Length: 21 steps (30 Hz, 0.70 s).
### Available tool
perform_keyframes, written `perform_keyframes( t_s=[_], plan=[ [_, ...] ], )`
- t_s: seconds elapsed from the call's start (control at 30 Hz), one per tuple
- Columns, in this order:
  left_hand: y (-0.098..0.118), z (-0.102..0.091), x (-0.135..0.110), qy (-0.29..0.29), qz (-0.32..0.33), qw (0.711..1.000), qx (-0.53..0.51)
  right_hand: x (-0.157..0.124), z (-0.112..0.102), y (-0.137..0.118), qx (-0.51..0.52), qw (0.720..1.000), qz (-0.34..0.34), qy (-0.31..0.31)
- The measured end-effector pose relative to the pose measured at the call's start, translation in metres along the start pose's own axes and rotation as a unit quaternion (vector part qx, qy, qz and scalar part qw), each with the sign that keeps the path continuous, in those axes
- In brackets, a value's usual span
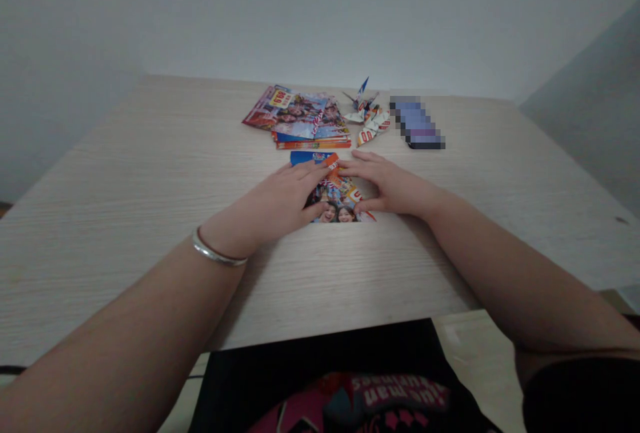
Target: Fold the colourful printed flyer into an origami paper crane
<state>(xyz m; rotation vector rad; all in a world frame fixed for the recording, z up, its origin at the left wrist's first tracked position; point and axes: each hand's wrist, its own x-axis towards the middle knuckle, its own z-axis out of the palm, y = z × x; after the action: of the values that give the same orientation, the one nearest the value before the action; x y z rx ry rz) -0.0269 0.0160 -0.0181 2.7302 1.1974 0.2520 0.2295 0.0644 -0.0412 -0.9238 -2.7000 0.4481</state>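
A printed flyer (335, 192), with a colourful picture of people, lies on the table and its upper part shows a folded flap. My left hand (280, 201) rests flat on its left side, fingers stretched over the orange part and thumb on the lower picture. From the other side, my right hand (387, 181) touches the flyer's right edge with its fingers extended and thumb apart. Parts of the flyer are hidden under both hands. A silver bangle (216, 251) circles my left wrist.
Beyond my hands sits a stack of printed flyers (300, 113). Beside it stand folded paper shapes (373, 120), one with a pointed tip. A phone (419, 123), blurred out, lies to their right. The pale wooden table (150, 173) meets a wall at the back.
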Motion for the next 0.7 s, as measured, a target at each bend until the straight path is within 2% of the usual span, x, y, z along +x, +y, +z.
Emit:
perform_keyframes(
  t_s=[0.13,0.27,0.37,0.47,0.57,0.7],
  plan=[
    [-0.006,0.002,-0.003,-0.035,-0.004,0.998,0.049,-0.006,-0.004,0.002,0.010,1.000,0.002,0.008],
    [0.002,-0.002,-0.007,-0.035,-0.023,0.995,0.094,-0.007,-0.010,0.001,-0.022,1.000,0.005,0.012],
    [0.010,-0.005,-0.009,-0.014,-0.052,0.992,0.118,-0.004,-0.011,0.000,-0.051,0.998,-0.014,0.034],
    [0.014,-0.004,-0.007,0.006,-0.036,0.995,0.092,-0.001,-0.012,-0.002,-0.040,0.997,-0.030,0.057],
    [0.015,-0.004,-0.003,-0.015,-0.008,0.999,0.044,-0.002,-0.017,-0.007,-0.015,0.998,-0.036,0.047],
    [0.012,-0.006,-0.002,-0.038,-0.034,0.998,0.048,-0.006,-0.023,-0.014,-0.010,0.998,-0.054,0.018]
  ],
)
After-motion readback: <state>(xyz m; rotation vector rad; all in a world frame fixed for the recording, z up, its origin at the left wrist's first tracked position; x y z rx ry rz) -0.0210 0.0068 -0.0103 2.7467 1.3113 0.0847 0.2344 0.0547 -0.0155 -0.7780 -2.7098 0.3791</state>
